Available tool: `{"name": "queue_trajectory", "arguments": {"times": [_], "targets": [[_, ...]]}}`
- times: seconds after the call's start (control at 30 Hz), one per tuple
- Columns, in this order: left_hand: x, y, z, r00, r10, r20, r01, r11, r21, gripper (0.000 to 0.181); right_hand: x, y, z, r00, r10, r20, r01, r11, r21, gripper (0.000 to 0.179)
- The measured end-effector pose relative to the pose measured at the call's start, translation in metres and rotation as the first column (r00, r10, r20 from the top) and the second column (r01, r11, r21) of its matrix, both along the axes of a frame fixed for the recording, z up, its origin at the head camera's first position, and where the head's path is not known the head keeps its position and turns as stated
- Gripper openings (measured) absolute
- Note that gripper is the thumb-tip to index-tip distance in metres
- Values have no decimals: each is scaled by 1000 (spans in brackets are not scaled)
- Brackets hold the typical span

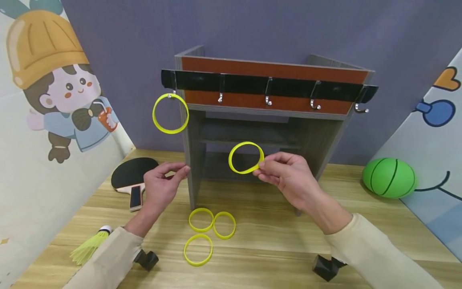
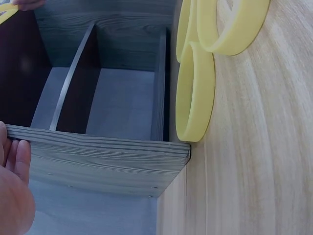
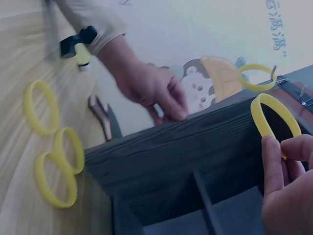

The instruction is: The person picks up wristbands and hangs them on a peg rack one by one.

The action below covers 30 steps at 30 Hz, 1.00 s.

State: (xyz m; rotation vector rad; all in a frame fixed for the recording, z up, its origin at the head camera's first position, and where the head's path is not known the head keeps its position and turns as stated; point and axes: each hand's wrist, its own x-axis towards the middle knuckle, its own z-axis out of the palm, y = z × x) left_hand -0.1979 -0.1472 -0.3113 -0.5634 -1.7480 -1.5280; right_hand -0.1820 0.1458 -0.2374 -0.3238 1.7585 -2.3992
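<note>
My right hand (image 1: 288,176) pinches a thin yellow ring (image 1: 238,172) between thumb and fingers, in front of the cabinet's open shelves. In the right wrist view this ring (image 3: 259,115) stands up from the fingertips. My left hand (image 1: 162,184) has its fingertips at the front edge of the cabinet's left side panel (image 1: 191,160), with no ring in it. Another yellow ring (image 1: 154,116) hangs from the leftmost hook of the black hook rail (image 1: 245,84). Three more yellow rings (image 1: 189,220) lie on the table below the left hand.
The grey wooden cabinet (image 1: 325,136) with a red-brown front board (image 1: 209,98) stands at the back. Left on the table (image 1: 260,257) are a table tennis bat (image 1: 133,172) and a yellow shuttlecock (image 1: 88,247). A green ball (image 1: 390,178) sits at the right by the wall.
</note>
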Motion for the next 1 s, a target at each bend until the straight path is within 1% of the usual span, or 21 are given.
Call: {"name": "queue_trajectory", "arguments": {"times": [0.1, 0.33, 0.53, 0.77, 0.9, 1.0], "targets": [[0, 0, 0, 1000, 3, 0, -3, 1000, -4, 11, -1, -6, 8, 1000, -11, -8, 11, 1000, -16, 2], [0, -1, 0, 1000, 17, 12, -17, 1000, -10, 11, -1, -18, 27, 999, -47, -25, 46, 998, -41, 7], [0, 0, 0, 1000, 19, -4, -19, 1000, -15, 11, 1, -30, 43, 998, -41, -42, 38, 997, -72, 9], [-1, 0, 0, 1000, 18, -19, -18, 1000, -7, 11, 2, -43, 59, 997, -42, -68, 36, 996, -80, 14], [-1, -1, 0, 1000, 19, -20, -20, 1000, -13, 11, 3, -50, 66, 997, -28, -67, 23, 997, -79, 14], [0, -1, -1, 1000, 20, -22, -21, 1000, -19, 12, 2, -54, 71, 998, -30, -55, 26, 998, -63, 14]]}}
